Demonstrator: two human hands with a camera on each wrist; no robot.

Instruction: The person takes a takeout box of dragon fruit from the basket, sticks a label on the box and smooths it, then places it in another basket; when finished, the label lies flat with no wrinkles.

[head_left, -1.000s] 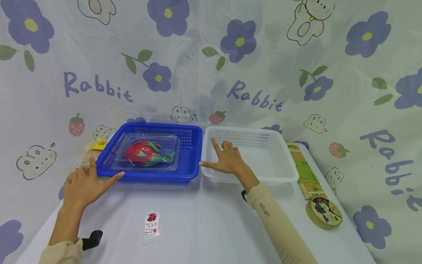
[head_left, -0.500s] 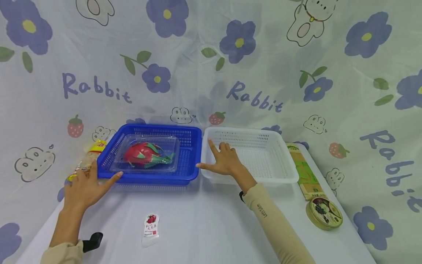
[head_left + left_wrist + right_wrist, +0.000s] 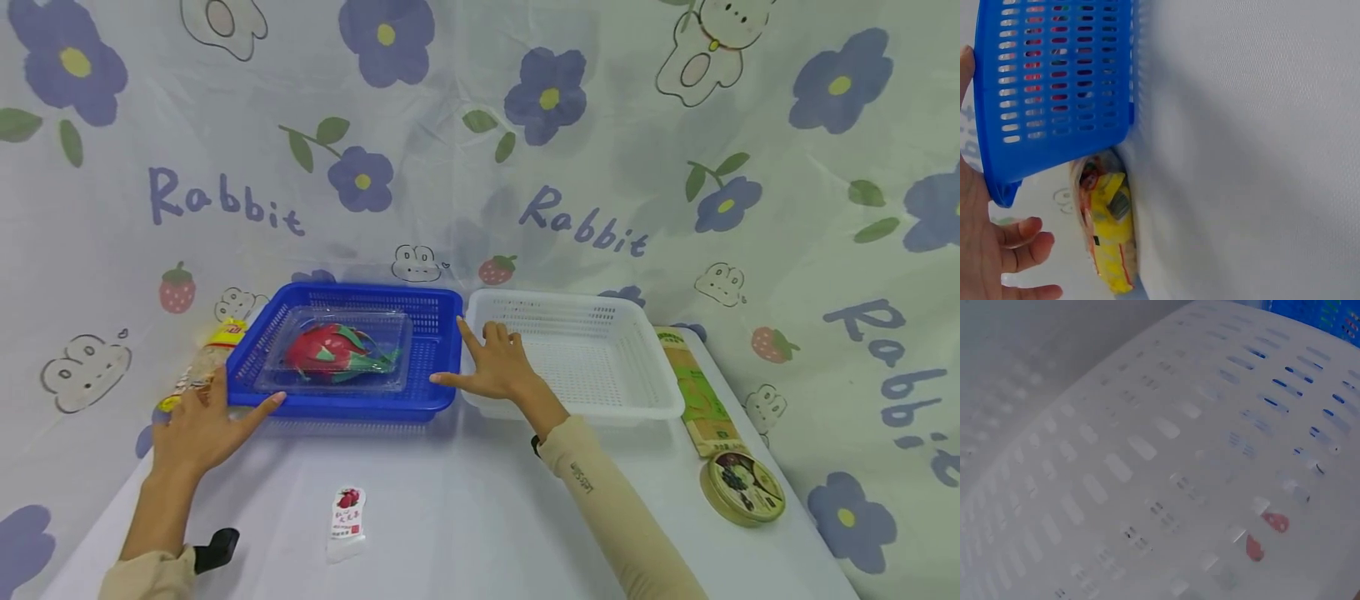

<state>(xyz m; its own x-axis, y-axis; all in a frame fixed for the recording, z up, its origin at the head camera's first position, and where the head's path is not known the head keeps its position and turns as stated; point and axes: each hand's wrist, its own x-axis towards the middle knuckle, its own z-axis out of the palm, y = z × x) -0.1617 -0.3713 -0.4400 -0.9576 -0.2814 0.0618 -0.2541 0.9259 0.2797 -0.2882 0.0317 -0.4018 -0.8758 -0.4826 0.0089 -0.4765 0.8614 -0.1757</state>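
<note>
In the head view a blue basket point(image 3: 315, 405) holds a clear plastic box point(image 3: 394, 325) with a red and green dragon fruit point(image 3: 324, 348) inside. At the basket's front left corner is my left hand point(image 3: 197, 433), fingers spread, thumb at the front rim. The left wrist view puts that thumb point(image 3: 965, 65) against the rim of the blue basket point(image 3: 1054, 150), the other fingers loosely bent below. My right hand point(image 3: 497, 367) spreads over the left end of the white basket point(image 3: 660, 375), its thumb and index finger reaching the blue basket's right rim. Contact there cannot be told.
Left of the blue basket lies a clear bag with a yellow label point(image 3: 202, 367). A green and tan packet point(image 3: 699, 392) and a round tin point(image 3: 744, 487) lie along the right table edge. A small dragon-fruit label point(image 3: 347, 523) lies at the front. A patterned curtain point(image 3: 450, 150) hangs behind.
My right hand has moved left, from over the white basket to the blue basket's right rim. My left hand stays at the blue basket's corner. The baskets appear unmoved.
</note>
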